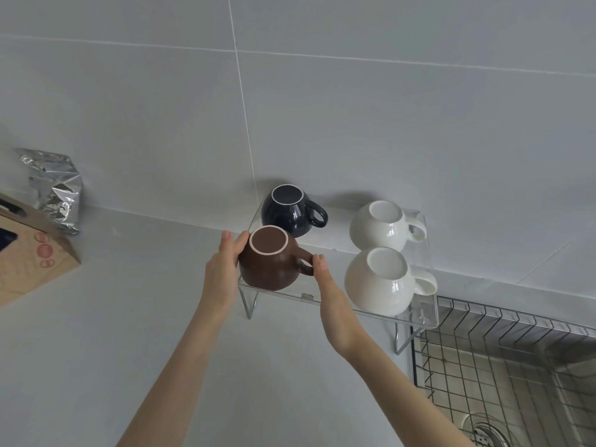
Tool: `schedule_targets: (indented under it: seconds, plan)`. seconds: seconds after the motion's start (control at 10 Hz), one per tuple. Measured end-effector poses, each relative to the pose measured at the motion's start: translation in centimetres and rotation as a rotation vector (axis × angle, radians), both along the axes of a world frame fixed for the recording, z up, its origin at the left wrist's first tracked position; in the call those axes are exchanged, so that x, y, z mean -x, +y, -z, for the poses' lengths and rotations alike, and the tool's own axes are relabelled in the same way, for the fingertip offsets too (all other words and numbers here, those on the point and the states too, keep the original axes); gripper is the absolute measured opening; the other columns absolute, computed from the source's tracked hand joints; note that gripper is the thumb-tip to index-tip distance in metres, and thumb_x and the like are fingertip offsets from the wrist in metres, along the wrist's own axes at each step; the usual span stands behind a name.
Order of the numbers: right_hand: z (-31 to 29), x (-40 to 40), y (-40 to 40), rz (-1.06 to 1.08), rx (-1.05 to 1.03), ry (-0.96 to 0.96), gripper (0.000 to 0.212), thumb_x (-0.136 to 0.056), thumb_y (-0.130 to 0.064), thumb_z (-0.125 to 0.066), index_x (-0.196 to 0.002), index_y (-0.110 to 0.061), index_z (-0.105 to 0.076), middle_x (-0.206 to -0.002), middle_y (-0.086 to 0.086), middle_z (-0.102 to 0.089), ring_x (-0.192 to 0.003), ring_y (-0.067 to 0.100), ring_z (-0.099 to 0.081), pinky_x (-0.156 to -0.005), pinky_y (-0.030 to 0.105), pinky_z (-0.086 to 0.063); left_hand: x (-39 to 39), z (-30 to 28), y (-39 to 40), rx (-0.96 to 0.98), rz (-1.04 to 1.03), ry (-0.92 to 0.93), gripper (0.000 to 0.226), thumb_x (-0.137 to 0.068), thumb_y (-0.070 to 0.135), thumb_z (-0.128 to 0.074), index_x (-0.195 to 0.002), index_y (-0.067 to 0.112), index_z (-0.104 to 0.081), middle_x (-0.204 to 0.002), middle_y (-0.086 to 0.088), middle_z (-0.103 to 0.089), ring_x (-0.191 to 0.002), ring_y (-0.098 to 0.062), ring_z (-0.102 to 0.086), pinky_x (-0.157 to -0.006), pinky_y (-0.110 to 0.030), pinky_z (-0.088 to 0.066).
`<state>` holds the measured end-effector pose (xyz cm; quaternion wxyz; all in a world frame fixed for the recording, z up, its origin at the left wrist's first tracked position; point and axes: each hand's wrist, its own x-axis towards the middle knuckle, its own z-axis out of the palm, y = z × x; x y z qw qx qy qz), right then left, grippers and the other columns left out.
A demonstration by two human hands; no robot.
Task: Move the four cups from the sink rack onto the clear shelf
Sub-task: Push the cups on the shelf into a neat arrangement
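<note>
A brown cup stands upside down at the front left of the clear shelf. My left hand presses against its left side. My right hand touches its handle with the fingertips. Behind it a dark blue cup rests upside down, handle to the right. Two white cups, one at the back and one at the front, sit upside down on the shelf's right half. The wire sink rack lies at the lower right with no cups visible on it.
A silver foil bag leans at the wall on the left. A brown cardboard box lies beside it on the grey counter. The steel sink drain shows under the rack.
</note>
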<state>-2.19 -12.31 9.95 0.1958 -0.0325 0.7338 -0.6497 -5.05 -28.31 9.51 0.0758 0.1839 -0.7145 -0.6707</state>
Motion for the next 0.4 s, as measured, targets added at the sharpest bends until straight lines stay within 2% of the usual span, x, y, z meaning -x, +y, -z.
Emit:
schedule_targets:
  seconds: [0.1,0.2,0.3,0.4]
  plan:
    - [-0.9,-0.1,0.9,-0.01,-0.055,0.002,0.062,-0.089,-0.059,-0.026,-0.145,-0.034,-0.019,-0.156,-0.019,-0.012,-0.142,-0.001,-0.009,-0.108,0.018,-0.007,0.2,-1.3,0.6,0.072,-0.019,-0.077,0.036,-0.086,0.045,-0.035,-0.083,0.024,-0.064,-0.097,-0.004,-0.065,-0.098,-0.018,-0.051,-0.082,-0.023,-0.04]
    - [-3.4,-1.0,3.0,-0.081,-0.078,0.095,0.037,-0.093,-0.041,-0.039,-0.129,-0.049,-0.037,-0.129,-0.044,-0.039,-0.118,-0.022,-0.034,-0.094,0.002,-0.021,0.1,-3.3,2.2,0.4,0.08,-0.069,0.023,-0.088,0.029,-0.042,-0.077,0.011,-0.05,-0.072,-0.001,-0.051,-0.081,-0.025,-0.046,-0.059,-0.021,-0.034]
    - [-8.2,-3.1,7.2,-0.151,-0.125,0.254,0.024,-0.09,-0.029,-0.049,-0.101,-0.049,-0.058,-0.088,-0.049,-0.059,-0.092,-0.029,-0.049,-0.076,-0.008,-0.033,-0.1,-5.4,4.4,0.567,0.201,0.035,0.014,-0.086,0.024,-0.046,-0.082,0.011,-0.049,-0.077,0.007,-0.045,-0.081,-0.019,-0.044,-0.066,-0.024,-0.027]
    - [-14.6,-6.6,12.7,-0.067,-0.051,0.453,0.023,-0.085,-0.033,-0.056,-0.103,-0.029,-0.07,-0.099,-0.024,-0.072,-0.1,-0.015,-0.059,-0.085,0.001,-0.039,-0.4,-8.8,7.1,0.621,0.347,0.144,0.001,-0.086,0.025,-0.048,-0.086,0.024,-0.049,-0.076,0.011,-0.048,-0.073,-0.009,-0.045,-0.075,-0.024,-0.029]
